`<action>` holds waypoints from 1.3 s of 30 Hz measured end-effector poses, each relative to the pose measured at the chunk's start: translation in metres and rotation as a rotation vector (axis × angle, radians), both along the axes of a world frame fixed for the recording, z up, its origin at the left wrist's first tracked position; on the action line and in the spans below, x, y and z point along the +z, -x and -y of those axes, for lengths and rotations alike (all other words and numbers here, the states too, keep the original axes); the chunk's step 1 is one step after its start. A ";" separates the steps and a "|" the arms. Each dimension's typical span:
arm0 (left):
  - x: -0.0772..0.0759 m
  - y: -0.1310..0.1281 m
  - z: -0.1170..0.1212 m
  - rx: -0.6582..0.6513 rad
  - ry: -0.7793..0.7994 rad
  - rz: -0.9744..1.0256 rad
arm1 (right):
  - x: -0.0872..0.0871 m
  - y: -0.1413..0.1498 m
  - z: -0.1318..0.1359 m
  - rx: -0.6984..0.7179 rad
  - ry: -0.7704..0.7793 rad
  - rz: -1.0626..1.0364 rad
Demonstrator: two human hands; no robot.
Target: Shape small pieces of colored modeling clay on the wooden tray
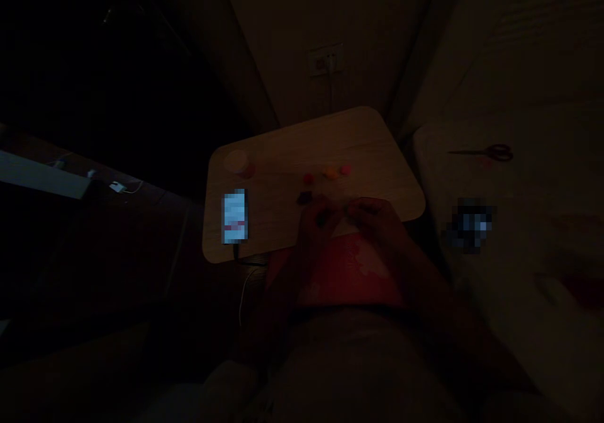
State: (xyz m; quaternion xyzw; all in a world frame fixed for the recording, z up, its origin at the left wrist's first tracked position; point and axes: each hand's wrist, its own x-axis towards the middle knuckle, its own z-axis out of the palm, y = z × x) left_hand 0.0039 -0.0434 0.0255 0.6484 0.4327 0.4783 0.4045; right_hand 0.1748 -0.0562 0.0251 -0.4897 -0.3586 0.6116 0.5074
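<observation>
The scene is very dark. Over the front edge of a small wooden table (278,152), my left hand (321,221) is closed with its fingers curled. Facing it, a short gap away, my right hand (375,215) has its thumb and fingers pinched together. Whatever lies in either hand is too dark to make out. Just beyond my left hand sits a small dark piece (304,197). Farther back are a small red lump (308,178), an orange lump (331,173) and a pink lump (346,169), all resting on the tabletop.
A lit, blurred-out screen (234,216) lies at the table's left, with a cable (250,262) below it. Behind it is a round pale container (237,160). Scissors (493,152) lie on the surface at right. A wall socket (325,61) holds a plug.
</observation>
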 end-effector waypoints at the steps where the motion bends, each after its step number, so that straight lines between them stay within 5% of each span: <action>1: 0.001 0.001 0.001 -0.010 -0.008 -0.020 | 0.001 -0.001 0.000 0.011 0.014 -0.008; 11: -0.001 0.010 -0.014 -0.105 -0.371 -0.196 | 0.009 -0.004 0.003 0.161 0.046 0.008; 39: 0.020 0.014 -0.011 -0.220 -0.496 -0.243 | 0.023 -0.003 0.003 0.250 0.018 -0.024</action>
